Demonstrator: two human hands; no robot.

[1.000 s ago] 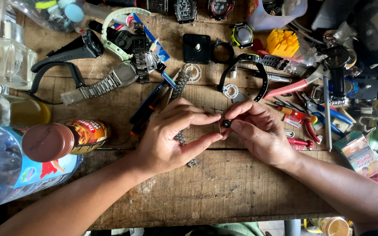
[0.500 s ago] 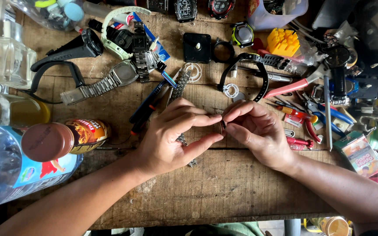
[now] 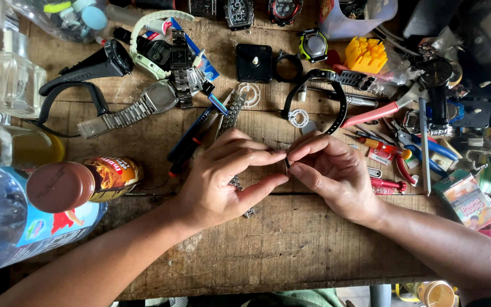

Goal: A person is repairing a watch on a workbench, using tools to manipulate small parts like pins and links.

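My left hand point(image 3: 223, 176) and my right hand point(image 3: 336, 170) meet fingertip to fingertip over the middle of a worn wooden bench point(image 3: 291, 244). Between thumbs and forefingers they pinch a tiny dark watch part point(image 3: 287, 163), seen edge-on and mostly hidden by the fingers. A metal link bracelet point(image 3: 235, 183) lies under my left hand, with only a few links showing beside the palm and a loose end point(image 3: 249, 213) near the thumb.
Several watches and straps lie at the back, among them a steel-band watch point(image 3: 143, 108) and a black looped strap point(image 3: 325, 96). Red-handled pliers point(image 3: 382, 113) and screwdrivers point(image 3: 385, 148) crowd the right. A brown-capped bottle point(image 3: 80, 182) and a plastic water bottle point(image 3: 7, 222) lie left.
The small dark round part showed face-on between my fingertips a second ago; now it is turned edge-on and my fingers have closed tighter around it. Both hands stay in the same place.
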